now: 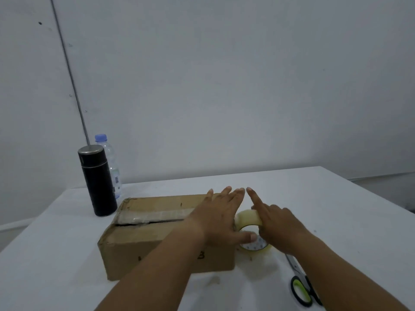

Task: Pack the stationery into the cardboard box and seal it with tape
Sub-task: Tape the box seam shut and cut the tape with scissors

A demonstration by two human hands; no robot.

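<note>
The cardboard box (pixel 155 241) sits mid-table (pixel 325 198), flaps down, a mark like "B" on its front. The tape roll (pixel 247 217) stands at its right end, core print unreadable. The left hand (pixel 217 216) lies flat on the lid, fingers straight. The right hand (pixel 278 223) grasps the roll, forefinger out.

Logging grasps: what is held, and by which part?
The right hand grips the clear packing-tape roll by its outer rim; left hand presses flat on brown cardboard box.
</note>
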